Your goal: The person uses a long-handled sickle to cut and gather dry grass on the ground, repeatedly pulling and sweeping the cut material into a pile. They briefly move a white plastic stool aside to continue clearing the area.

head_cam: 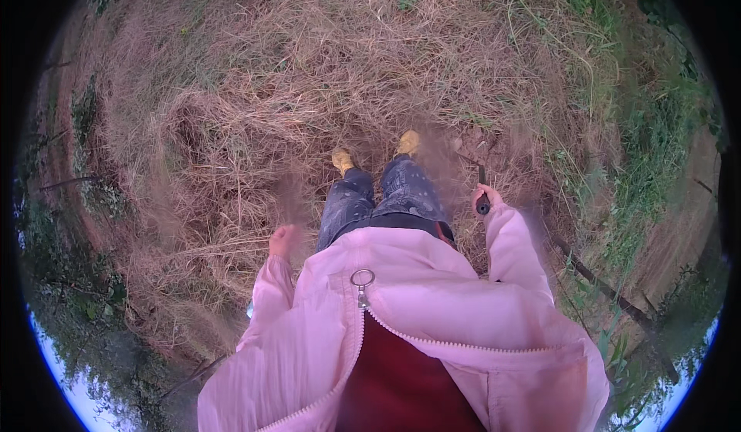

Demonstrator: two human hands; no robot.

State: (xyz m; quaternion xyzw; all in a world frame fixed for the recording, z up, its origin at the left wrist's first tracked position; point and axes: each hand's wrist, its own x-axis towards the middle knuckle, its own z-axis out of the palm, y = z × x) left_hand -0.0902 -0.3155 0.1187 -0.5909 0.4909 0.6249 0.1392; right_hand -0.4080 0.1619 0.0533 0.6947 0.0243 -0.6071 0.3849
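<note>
My right hand [490,194] is closed around the dark handle of a hand tool [483,200], at the right of my legs. The tool's thin dark shaft points away from me towards the ground; its far end is blurred against the dry grass, so its kind cannot be told. My left hand [282,241] hangs at the left of my thighs with its fingers curled, and nothing shows in it. Dry cut grass [231,125] lies around my yellow shoes [408,142].
Green weeds [642,177] grow along the right side. A dark branch or thin trunk [608,293] runs at the lower right. Leafy bushes [75,281] stand at the far left. A small patch of bare soil [472,142] shows ahead of my right hand.
</note>
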